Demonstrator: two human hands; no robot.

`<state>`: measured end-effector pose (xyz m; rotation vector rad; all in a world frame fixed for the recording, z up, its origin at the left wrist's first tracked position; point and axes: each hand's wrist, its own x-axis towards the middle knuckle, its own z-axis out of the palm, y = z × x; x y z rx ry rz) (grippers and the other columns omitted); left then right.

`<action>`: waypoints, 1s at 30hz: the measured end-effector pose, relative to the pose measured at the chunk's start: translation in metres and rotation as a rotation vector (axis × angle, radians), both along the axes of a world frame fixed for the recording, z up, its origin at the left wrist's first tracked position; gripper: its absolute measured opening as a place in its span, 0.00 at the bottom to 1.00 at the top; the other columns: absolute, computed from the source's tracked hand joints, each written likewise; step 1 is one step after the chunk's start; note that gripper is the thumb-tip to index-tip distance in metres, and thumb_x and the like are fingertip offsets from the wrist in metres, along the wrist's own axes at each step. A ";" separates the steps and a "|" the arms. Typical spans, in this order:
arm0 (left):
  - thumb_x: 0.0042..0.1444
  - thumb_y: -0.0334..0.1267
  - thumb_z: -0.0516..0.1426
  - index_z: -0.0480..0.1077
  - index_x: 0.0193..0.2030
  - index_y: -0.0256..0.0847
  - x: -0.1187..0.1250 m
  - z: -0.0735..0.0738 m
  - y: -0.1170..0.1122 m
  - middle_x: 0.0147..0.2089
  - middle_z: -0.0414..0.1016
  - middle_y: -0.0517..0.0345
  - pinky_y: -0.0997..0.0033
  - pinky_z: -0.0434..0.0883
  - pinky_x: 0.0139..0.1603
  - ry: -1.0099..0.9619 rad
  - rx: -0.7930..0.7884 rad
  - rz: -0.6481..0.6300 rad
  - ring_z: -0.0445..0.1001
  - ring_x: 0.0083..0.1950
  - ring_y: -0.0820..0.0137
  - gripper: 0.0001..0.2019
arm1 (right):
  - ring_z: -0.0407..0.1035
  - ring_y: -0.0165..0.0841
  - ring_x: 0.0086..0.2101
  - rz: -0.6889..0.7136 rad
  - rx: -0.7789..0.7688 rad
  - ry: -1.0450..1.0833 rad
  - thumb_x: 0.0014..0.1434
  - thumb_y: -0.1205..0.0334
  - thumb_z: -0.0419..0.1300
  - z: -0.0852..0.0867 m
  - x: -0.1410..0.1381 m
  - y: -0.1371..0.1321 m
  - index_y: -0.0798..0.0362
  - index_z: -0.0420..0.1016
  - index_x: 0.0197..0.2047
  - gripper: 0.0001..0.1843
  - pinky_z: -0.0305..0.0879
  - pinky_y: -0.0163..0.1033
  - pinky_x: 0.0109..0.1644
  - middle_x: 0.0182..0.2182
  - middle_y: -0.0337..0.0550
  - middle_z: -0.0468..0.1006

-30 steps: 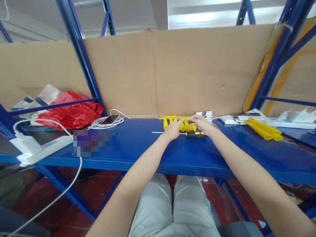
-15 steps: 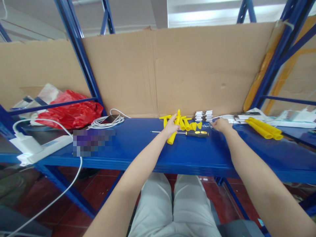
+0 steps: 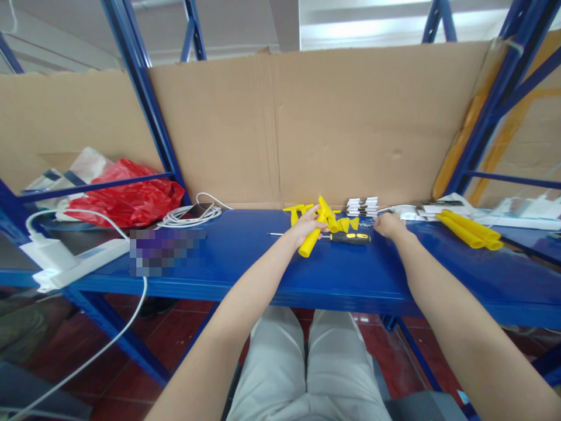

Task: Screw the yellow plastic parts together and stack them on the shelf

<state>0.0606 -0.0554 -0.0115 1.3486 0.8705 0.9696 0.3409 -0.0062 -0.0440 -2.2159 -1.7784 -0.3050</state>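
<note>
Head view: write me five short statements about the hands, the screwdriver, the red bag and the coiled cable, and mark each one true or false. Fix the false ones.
1. The left hand holds a yellow tube. True.
2. The screwdriver handle lies between the left hand and the right hand. True.
3. The right hand is wrapped around the screwdriver handle. False: the handle lies loose on the blue tabletop.
4. A red plastic bag lies to the left of the coiled white cable. True.
5. The coiled white cable hangs over the tabletop's front edge. False: it lies toward the back, near the cardboard.
</note>
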 end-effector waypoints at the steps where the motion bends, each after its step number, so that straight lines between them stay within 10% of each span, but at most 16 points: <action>1: 0.50 0.17 0.54 0.50 0.72 0.52 0.000 0.000 0.000 0.59 0.70 0.46 0.82 0.65 0.21 -0.001 -0.006 -0.007 0.74 0.30 0.77 0.44 | 0.71 0.50 0.47 0.008 0.003 -0.017 0.49 0.66 0.59 -0.001 0.000 0.001 0.53 0.80 0.31 0.08 0.69 0.55 0.48 0.37 0.59 0.78; 8: 0.52 0.17 0.54 0.51 0.72 0.50 0.000 0.000 -0.003 0.58 0.72 0.46 0.82 0.65 0.19 0.004 -0.025 -0.083 0.72 0.26 0.80 0.42 | 0.70 0.52 0.51 -0.003 -0.014 0.066 0.50 0.71 0.57 0.004 -0.013 -0.006 0.57 0.79 0.33 0.09 0.66 0.55 0.52 0.44 0.64 0.78; 19: 0.50 0.18 0.55 0.53 0.71 0.54 0.001 -0.005 0.002 0.62 0.67 0.47 0.82 0.65 0.18 0.031 0.003 -0.135 0.71 0.25 0.82 0.43 | 0.70 0.38 0.39 0.646 0.391 0.541 0.53 0.67 0.56 0.028 -0.078 -0.012 0.50 0.70 0.25 0.06 0.65 0.45 0.49 0.31 0.44 0.76; 30: 0.49 0.19 0.56 0.53 0.71 0.53 0.000 -0.007 0.000 0.64 0.63 0.45 0.81 0.65 0.18 0.057 0.039 -0.178 0.71 0.25 0.82 0.44 | 0.67 0.39 0.40 0.759 0.443 0.456 0.53 0.67 0.55 0.031 -0.098 -0.023 0.49 0.67 0.26 0.06 0.61 0.45 0.51 0.30 0.44 0.72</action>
